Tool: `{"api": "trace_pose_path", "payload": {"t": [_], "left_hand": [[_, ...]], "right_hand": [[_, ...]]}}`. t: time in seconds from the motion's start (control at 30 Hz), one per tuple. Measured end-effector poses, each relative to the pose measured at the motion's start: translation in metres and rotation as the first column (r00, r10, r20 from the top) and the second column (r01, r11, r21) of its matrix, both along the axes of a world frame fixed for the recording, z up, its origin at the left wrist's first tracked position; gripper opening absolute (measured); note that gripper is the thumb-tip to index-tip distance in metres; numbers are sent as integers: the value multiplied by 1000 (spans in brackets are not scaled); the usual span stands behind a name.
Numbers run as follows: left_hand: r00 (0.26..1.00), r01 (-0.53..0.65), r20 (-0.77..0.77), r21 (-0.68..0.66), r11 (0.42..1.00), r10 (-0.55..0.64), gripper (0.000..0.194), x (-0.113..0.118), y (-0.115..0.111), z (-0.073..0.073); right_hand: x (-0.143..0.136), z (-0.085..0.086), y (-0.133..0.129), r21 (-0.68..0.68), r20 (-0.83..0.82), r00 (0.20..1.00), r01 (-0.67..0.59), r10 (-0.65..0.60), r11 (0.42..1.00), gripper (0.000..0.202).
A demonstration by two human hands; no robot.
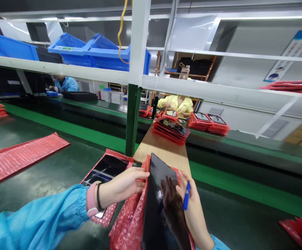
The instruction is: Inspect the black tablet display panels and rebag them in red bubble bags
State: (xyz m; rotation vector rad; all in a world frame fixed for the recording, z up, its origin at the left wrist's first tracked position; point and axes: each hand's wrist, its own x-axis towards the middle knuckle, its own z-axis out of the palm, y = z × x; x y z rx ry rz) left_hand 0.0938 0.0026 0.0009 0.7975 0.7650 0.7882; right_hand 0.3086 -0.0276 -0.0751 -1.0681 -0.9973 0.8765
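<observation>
A glossy black flat panel [154,208], like a tablet screen, stands tilted in front of me, partly inside a red bubble-wrap bag [130,215]. My left hand [128,182] pinches the bag's edge on the panel's left side. On the other side, my right hand [192,201] holds the bag's right edge by the panel, with a blue pen [186,196] between its fingers. The panel's face mirrors a hand. Behind my left wrist, another dark panel [109,168] lies on a red bubble-wrap bag. The lower end of the held panel is cut off by the frame.
A wooden board [163,156] bridges to the far bench, bearing a stack of red-bagged panels [170,130]. A green post [133,119] rises just ahead. Flat red bags [23,156] lie left; blue bins [106,52] sit overhead. A co-worker in yellow [178,103] is opposite.
</observation>
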Motion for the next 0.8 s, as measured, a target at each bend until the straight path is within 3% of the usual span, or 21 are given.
{"api": "trace_pose_path", "payload": {"t": [0.17, 0.27, 0.4, 0.5, 0.57, 0.67, 0.8], "left_hand": [[999, -42, -18, 46, 998, 43, 20, 23, 5, -11], [998, -60, -23, 69, 996, 62, 30, 16, 5, -18], [999, -48, -10, 78, 996, 48, 35, -27, 14, -16], [992, -113, -50, 47, 992, 115, 46, -73, 29, -20], [974, -192, -114, 33, 981, 194, 52, -103, 40, -29], [968, -217, -121, 28, 976, 219, 49, -140, 53, -48], [953, -250, -164, 51, 967, 255, 38, -167, 65, -75]], "right_hand": [[5, 2, -9, 81, -32, 997, 68, -66, 994, 34], [31, -2, -11, 88, -10, 986, 164, -164, 982, 32], [83, -25, 0, 52, 19, 970, 243, -244, 969, 30], [108, -48, 12, -27, 59, 979, 196, -194, 980, 27], [114, -62, 19, -70, 84, 990, 118, -112, 990, 23], [114, -74, 27, -118, 100, 995, 18, -6, 993, 19], [116, -78, 36, -163, 67, 996, -39, 51, 986, 22]]}}
